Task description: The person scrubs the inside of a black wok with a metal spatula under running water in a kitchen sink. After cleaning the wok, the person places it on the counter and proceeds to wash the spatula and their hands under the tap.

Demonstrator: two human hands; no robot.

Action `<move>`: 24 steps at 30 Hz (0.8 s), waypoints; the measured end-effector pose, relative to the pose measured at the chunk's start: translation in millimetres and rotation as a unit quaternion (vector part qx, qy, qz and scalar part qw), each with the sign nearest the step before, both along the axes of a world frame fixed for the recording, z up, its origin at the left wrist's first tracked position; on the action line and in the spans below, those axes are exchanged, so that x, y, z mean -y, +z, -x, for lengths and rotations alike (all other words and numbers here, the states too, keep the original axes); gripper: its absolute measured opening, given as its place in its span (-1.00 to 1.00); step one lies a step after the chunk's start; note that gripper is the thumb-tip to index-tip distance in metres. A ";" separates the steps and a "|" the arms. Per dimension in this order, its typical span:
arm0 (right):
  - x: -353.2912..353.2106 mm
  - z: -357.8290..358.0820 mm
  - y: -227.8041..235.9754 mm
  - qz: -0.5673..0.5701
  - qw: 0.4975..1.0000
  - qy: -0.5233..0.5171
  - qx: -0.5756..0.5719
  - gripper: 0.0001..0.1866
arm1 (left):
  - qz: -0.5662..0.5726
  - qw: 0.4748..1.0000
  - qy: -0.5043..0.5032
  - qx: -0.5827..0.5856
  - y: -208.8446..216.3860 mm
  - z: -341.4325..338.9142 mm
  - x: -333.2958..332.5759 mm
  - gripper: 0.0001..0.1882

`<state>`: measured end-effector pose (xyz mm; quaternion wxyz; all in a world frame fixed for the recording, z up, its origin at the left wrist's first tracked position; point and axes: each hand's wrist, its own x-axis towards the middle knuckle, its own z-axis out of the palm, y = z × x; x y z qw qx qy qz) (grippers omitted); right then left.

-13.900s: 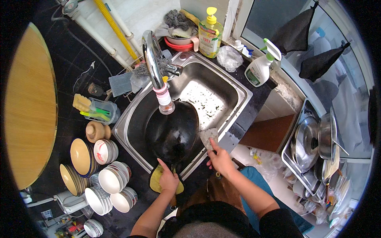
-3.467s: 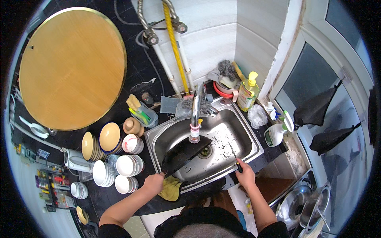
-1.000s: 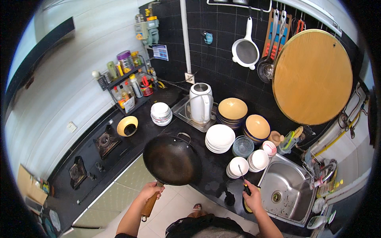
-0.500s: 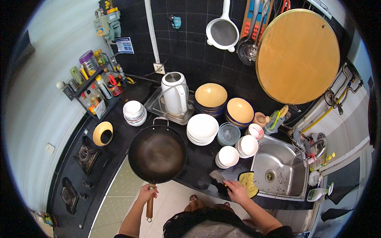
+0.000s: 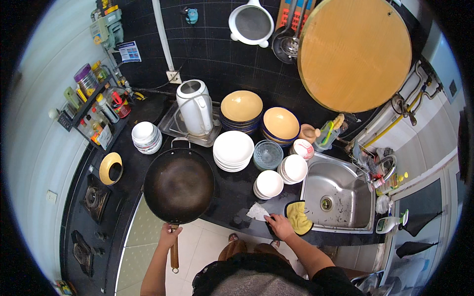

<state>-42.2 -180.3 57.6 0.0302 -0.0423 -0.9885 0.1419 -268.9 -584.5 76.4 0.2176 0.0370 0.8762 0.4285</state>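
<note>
In my left hand is the wooden handle of a large dark wok, with my fingers wrapped round it near the pan. The wok is level at the counter's front edge, its small loop handle toward the kettle. My right hand grips a small tool with a flat, pale blade, seemingly a scraper; its handle is mostly hidden by my fingers. The blade lies low over the black counter, in front of a stack of small white bowls. Right beside that hand lies a yellow cloth with dark edging.
Stacked white plates, glass bowls and yellow bowls crowd the counter behind. A white kettle stands on a tray. The steel sink is at the right, gas burners at the left.
The whole view has shifted, so the scene sits further left and higher. The scraper's blade has turned and looks much paler. Both hands keep their holds.
</note>
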 end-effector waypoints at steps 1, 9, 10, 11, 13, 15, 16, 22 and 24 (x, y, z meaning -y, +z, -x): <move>0.4 -1.3 -0.9 0.010 1.000 -0.008 -0.004 -0.51 | 0.015 0.996 0.077 -0.035 6.6 -4.5 -6.3 -0.41; -2.3 -16.2 18.4 0.059 0.995 -0.067 -0.037 -0.35 | 0.005 0.919 -0.001 -0.395 94.7 -18.4 -75.9 -0.44; -4.3 -20.0 22.7 0.065 0.994 -0.073 -0.046 -0.34 | -0.012 0.917 -0.033 -0.397 102.4 -20.9 -90.2 -0.44; -6.9 -26.0 23.4 0.063 0.993 -0.075 -0.064 -0.37 | -0.026 0.913 -0.063 -0.402 107.2 -23.9 -104.6 -0.45; -14.8 -38.8 33.2 0.085 0.988 -0.102 -0.078 -0.37 | -0.056 0.911 -0.102 -0.395 106.7 -31.9 -137.6 -0.47; -22.0 -55.8 47.2 0.120 0.980 -0.145 -0.062 -0.36 | -0.084 0.905 -0.152 -0.388 102.1 -42.8 -169.9 -0.49; -28.6 -66.2 49.7 0.129 0.973 -0.172 -0.080 -0.36 | -0.092 0.895 -0.181 -0.397 113.6 -54.1 -192.6 -0.53; -79.0 -131.2 36.2 0.300 0.852 -0.413 -0.117 -0.30 | -0.176 0.844 -0.428 -0.271 98.7 -136.6 -325.7 -0.81; -98.5 -144.2 24.0 0.398 0.774 -0.470 -0.146 -0.21 | -0.154 0.842 -0.493 -0.157 70.2 -172.4 -376.1 -0.74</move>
